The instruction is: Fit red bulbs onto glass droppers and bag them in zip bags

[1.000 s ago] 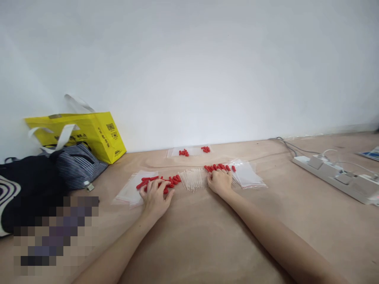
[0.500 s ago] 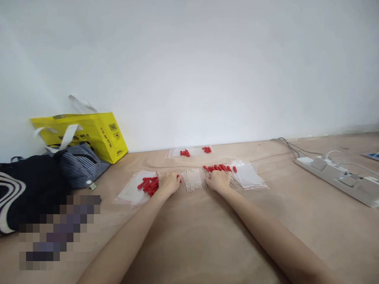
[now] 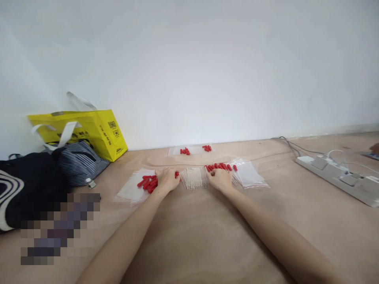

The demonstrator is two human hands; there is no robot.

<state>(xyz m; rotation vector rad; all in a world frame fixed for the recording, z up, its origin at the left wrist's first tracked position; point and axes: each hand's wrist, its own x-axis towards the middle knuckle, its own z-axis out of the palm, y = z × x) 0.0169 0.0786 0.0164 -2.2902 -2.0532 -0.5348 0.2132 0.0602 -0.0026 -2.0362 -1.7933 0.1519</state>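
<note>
Red at left grip (image 3: 168, 179): fingers curled by a piece (image 3: 177, 174); cannot tell if clamped.
Right grip (image 3: 219, 180): bent over sticks (image 3: 192, 179); closure hidden.
Sticks: fanned between grips, perhaps braced to stay aligned.
Bags (image 3: 254, 175): flat outside each grip, probably for easy reach.

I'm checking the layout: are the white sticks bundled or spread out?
Spread out: many white sticks show side by side between the left hand and right hand.

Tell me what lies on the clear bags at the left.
Red pieces lie over the right part of the clear bags. What the left hand covers beside them cannot be seen.
</note>
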